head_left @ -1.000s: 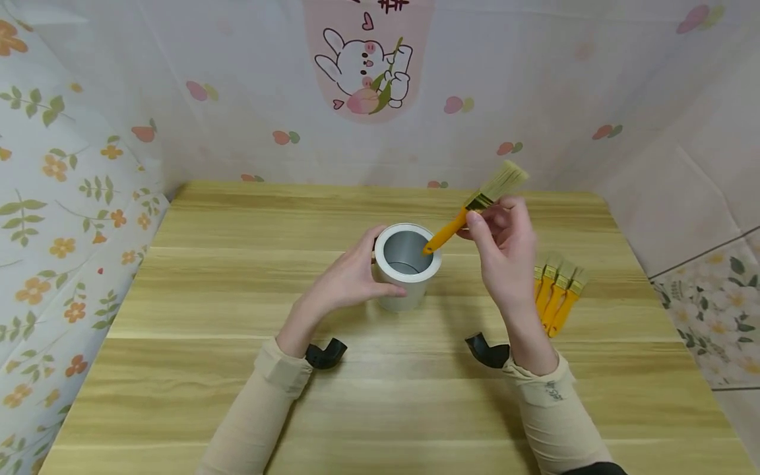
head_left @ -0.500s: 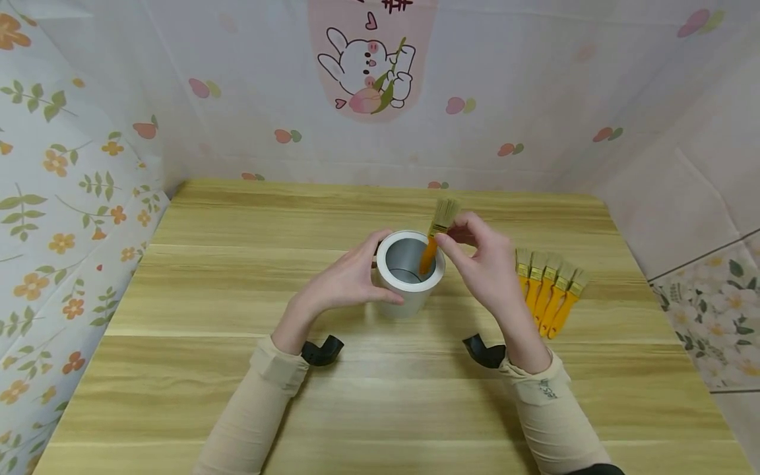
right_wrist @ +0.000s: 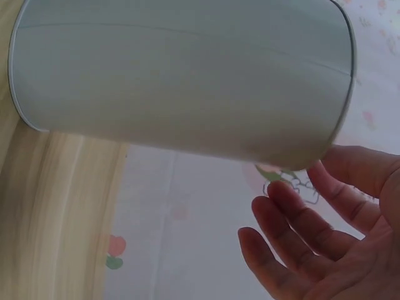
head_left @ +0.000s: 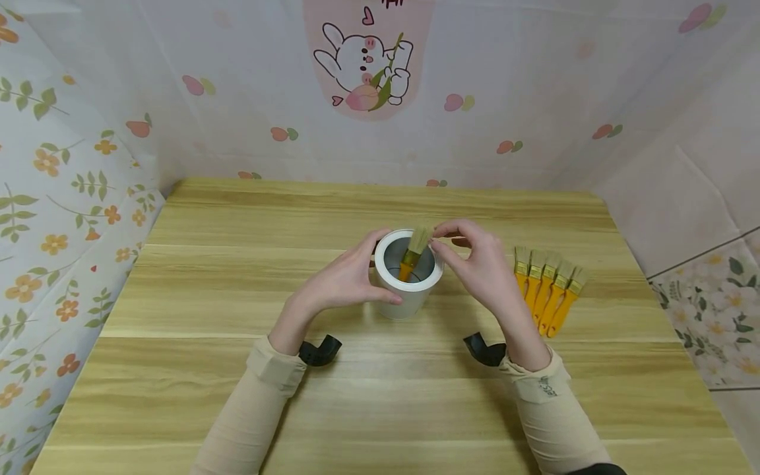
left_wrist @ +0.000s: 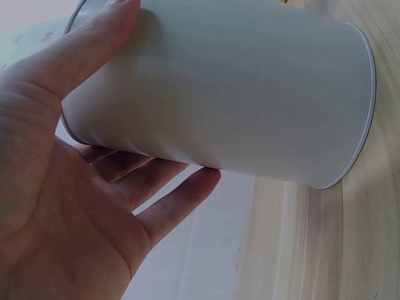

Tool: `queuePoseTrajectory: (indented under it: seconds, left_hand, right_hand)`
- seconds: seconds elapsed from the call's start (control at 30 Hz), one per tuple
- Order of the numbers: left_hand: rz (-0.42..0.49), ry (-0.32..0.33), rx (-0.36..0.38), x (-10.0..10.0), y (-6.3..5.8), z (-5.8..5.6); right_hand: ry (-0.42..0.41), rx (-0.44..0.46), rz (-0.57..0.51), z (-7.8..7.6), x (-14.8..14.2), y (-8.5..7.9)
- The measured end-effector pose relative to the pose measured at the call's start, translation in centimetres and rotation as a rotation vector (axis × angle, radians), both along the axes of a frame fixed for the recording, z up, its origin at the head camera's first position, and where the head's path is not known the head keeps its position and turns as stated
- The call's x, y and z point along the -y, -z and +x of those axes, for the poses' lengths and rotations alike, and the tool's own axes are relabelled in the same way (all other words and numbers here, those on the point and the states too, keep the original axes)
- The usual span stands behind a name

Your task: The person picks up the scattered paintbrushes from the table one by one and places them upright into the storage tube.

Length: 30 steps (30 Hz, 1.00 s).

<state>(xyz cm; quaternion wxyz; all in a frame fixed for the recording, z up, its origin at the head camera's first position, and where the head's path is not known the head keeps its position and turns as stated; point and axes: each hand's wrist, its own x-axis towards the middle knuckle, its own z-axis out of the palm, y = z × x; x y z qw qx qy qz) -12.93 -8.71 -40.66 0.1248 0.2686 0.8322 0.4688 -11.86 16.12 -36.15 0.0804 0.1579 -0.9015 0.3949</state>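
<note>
Paintbrush and canister on a wood-grain bench [head_left: 380, 409], head and wrist views. A single flat paintbrush [head_left: 412, 254] stood inside the white canister [head_left: 404, 306], while five flat paintbrushes [head_left: 543, 295] lay to its right; by this count the loading of the canister was judged to be one brush done, with five outside it. The inserted brush pointed bristles up and handle down; its long axis was tilted rather than vertical, the bristle end leaning, in the head view, toward the far right part of the rim, and the handle's lower end was hidden behind the near wall. The canister stood roughly upright, its mouth upward. The five loose brushes lay fanned, bristles toward the far edge of the bench, long axes converging toward the person. The left hand [head_left: 347, 277] held its grip clamped around the canister, thumb on the near side and fingers beyond. The right hand [head_left: 481, 260] was at the right side of the rim, its grip apart and clear of the brush; whether thumb or forefinger touched the rim could not be told.
</note>
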Motion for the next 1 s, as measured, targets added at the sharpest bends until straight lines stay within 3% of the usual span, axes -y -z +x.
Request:
queuePoseTrajectory:
  seconds: [0.23,0.47,0.63,0.83,1.0]
  left_hand:
    - [0.006,0.001,0.012,-0.1,0.1,0.0]
    - [-0.001,-0.001,0.011,-0.1,0.2,-0.1]
    - [-0.009,-0.007,0.014,0.1,0.1,-0.1]
    - [0.009,0.004,0.01,0.2,0.1,-0.3]
    - [0.002,0.004,0.011,0.2,0.0,-0.3]
  right_hand:
    - [0.065,0.026,-0.042,0.2,-2.0,-0.7]
    - [0.155,-0.01,-0.007,0.1,-5.1,-0.9]
    - [0.205,0.015,0.031,0.2,-7.1,-0.3]
    - [0.233,0.08,0.082,0.1,-9.1,0.7]
    - [0.244,0.207,0.142,-0.1,-10.2,0.9]
